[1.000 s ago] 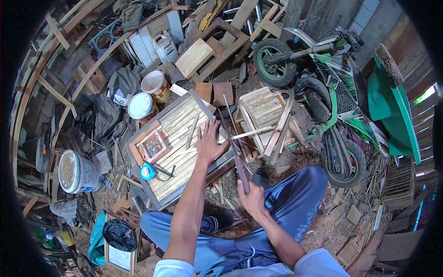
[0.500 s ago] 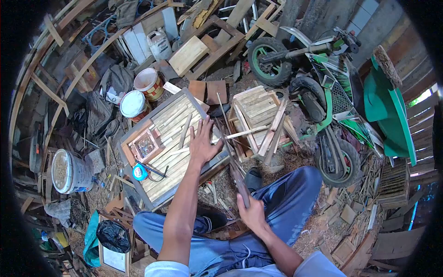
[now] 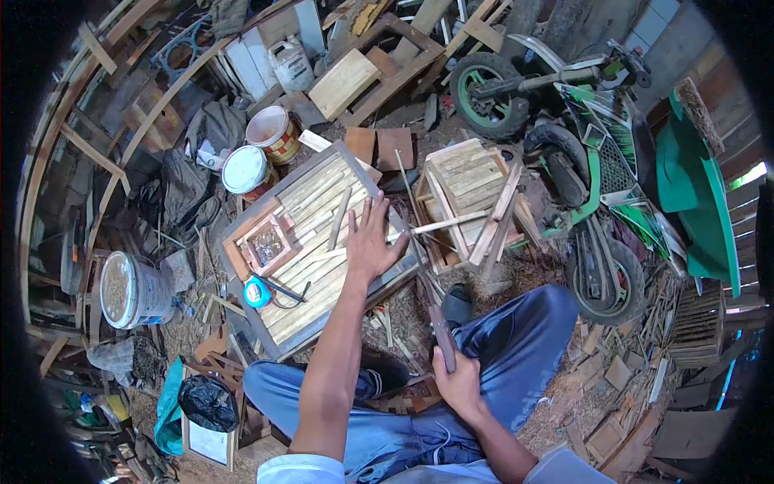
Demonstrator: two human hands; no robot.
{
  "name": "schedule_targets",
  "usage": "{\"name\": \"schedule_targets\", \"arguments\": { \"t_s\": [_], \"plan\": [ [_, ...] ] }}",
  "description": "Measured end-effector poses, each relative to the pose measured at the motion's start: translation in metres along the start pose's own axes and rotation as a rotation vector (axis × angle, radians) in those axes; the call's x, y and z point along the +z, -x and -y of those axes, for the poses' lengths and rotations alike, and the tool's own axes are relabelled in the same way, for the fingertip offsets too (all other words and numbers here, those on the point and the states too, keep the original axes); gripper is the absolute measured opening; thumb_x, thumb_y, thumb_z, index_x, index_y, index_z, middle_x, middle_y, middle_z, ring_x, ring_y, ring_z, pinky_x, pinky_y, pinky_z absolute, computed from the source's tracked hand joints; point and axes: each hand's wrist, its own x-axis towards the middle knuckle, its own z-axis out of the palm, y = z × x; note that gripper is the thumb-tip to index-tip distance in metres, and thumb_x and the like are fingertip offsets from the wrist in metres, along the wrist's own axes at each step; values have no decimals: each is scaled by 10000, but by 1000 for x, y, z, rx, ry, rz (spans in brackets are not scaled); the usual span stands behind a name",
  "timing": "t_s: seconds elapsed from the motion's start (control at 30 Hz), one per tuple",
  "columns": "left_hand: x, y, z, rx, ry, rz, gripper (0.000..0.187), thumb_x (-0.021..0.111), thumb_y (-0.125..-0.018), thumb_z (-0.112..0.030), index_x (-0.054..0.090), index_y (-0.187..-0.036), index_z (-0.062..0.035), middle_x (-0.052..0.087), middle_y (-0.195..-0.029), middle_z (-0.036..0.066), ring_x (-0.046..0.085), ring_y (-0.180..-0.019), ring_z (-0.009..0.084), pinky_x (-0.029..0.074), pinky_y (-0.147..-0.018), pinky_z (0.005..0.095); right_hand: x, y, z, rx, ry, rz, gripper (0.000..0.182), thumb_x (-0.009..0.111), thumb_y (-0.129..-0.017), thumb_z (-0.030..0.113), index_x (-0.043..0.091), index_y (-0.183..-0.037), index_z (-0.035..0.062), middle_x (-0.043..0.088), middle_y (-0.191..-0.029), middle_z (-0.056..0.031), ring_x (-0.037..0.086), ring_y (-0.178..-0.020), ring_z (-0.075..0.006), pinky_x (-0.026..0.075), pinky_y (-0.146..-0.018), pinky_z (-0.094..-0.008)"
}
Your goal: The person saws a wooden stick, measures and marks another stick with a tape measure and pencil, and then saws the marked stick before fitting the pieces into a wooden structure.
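Note:
My left hand (image 3: 371,248) lies flat with fingers spread, pressing a thin wooden strip (image 3: 451,223) against a slatted wooden panel (image 3: 310,230) with a dark frame. Past the panel's right edge, the strip sticks out over a small wooden frame box (image 3: 468,181). My right hand (image 3: 457,379) is closed around the handle end of a long, brownish handsaw (image 3: 439,323). Its blade points up and away, meeting the strip near the panel's edge; the teeth are too small to make out. On the panel sit a small wooden tray (image 3: 268,244), a loose stick (image 3: 339,218) and a blue round container (image 3: 257,292).
Paint buckets (image 3: 244,171) stand behind the panel, and a white bucket (image 3: 121,290) is at left. A green motorbike (image 3: 592,161) leans at right beside a green plastic sheet-like piece (image 3: 693,194). Wood offcuts (image 3: 617,375) and shavings cover the floor around my legs.
The whole view has shifted slightly, so things appear farther right. My right hand and the saw have drawn back a little toward me; my left hand stays on the strip.

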Motion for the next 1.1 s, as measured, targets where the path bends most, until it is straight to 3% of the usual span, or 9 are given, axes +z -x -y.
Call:
{"name": "schedule_targets", "arguments": {
  "t_s": [0.17,0.27,0.33,0.43,0.67,0.8,0.83,1.0,1.1],
  "plan": [
    [2,0,1,24,14,-31,820,619,-826,-466,323,-1479,-69,250,-1590,74,196,-1478,264,70,-1210,486,39,-86,-6,22,25,59,288,587,-941,229,645,-827,-29,601,-695,-279,614,-711,-465,495,-578,-486],
    [0,-1,1,21,10,-21,828,623,-820,-471,327,-1477,-64,249,-1591,73,196,-1478,265,71,-1209,489,25,-65,4,-28,-12,28,299,598,-945,222,618,-794,-36,573,-630,-256,623,-642,-445,459,-526,-464],
    [0,-1,0,29,16,-22,825,608,-827,-486,329,-1475,-58,245,-1592,76,196,-1477,269,70,-1208,492,-2,-17,-2,17,24,68,260,596,-937,231,663,-916,-19,611,-699,-273,635,-727,-462,514,-595,-494],
    [2,1,-1,22,-2,-20,817,599,-841,-489,328,-1476,-53,239,-1594,83,189,-1479,274,67,-1207,497,-10,9,-4,30,24,40,280,611,-928,228,664,-847,-34,602,-654,-269,651,-657,-434,514,-564,-490],
    [-3,1,0,49,-17,0,829,650,-829,-418,284,-1481,-61,212,-1600,91,187,-1477,291,86,-1207,502,27,-81,0,11,11,46,386,589,-942,303,642,-773,-41,593,-681,-279,620,-701,-463,486,-558,-495],
    [3,-2,3,30,-33,15,831,629,-855,-451,264,-1489,-55,213,-1597,112,176,-1481,293,67,-1206,503,-7,7,-13,-61,-53,-20,212,602,-925,175,685,-989,-9,664,-844,-239,653,-822,-452,531,-667,-472],
    [2,-2,4,41,-17,21,861,555,-868,-561,287,-1491,-32,191,-1605,106,160,-1485,284,59,-1203,517,-3,1,-13,-83,-54,-28,217,600,-927,183,681,-962,-15,659,-831,-242,649,-809,-453,526,-656,-477],
    [2,-1,6,60,-6,25,867,558,-873,-554,265,-1496,-27,185,-1605,117,157,-1486,285,54,-1202,517,33,-84,-15,-40,8,17,278,608,-930,246,650,-845,-15,620,-754,-269,631,-745,-450,494,-607,-508],
    [5,2,7,67,20,6,870,553,-875,-558,258,-1496,-25,186,-1602,130,158,-1486,282,53,-1203,510,21,-72,-8,25,54,82,283,615,-929,261,653,-846,-7,619,-748,-273,631,-741,-451,498,-606,-507]
  ]
}}
